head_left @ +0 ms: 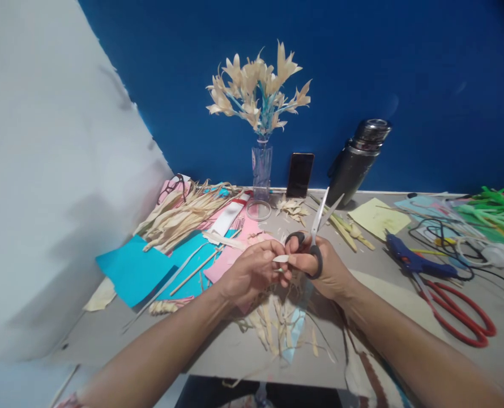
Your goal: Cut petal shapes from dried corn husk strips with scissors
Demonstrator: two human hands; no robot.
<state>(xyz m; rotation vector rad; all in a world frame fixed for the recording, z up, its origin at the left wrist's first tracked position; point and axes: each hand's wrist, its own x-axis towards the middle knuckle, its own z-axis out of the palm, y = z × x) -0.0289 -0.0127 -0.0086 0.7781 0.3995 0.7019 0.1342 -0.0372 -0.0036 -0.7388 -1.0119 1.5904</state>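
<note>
My right hand (320, 271) has its fingers through the black handles of a pair of small scissors (320, 221), whose silver blades point up and stand slightly apart. My left hand (254, 269) is closed in a pinch on a small pale strip of dried leaf (281, 258), held between the two hands. The right fingertips touch the strip too. Below the hands lies a heap of pale cut strips (273, 326) on the grey table (107, 334).
A glass vase of pale leaf flowers (260, 90) stands at the back, with a phone (299, 174) and a dark flask (356, 161) beside it. Dried leaves (179, 215) and blue paper (137, 269) lie left. Red-handled scissors (460, 309), a blue glue gun (409, 260) and cables lie right.
</note>
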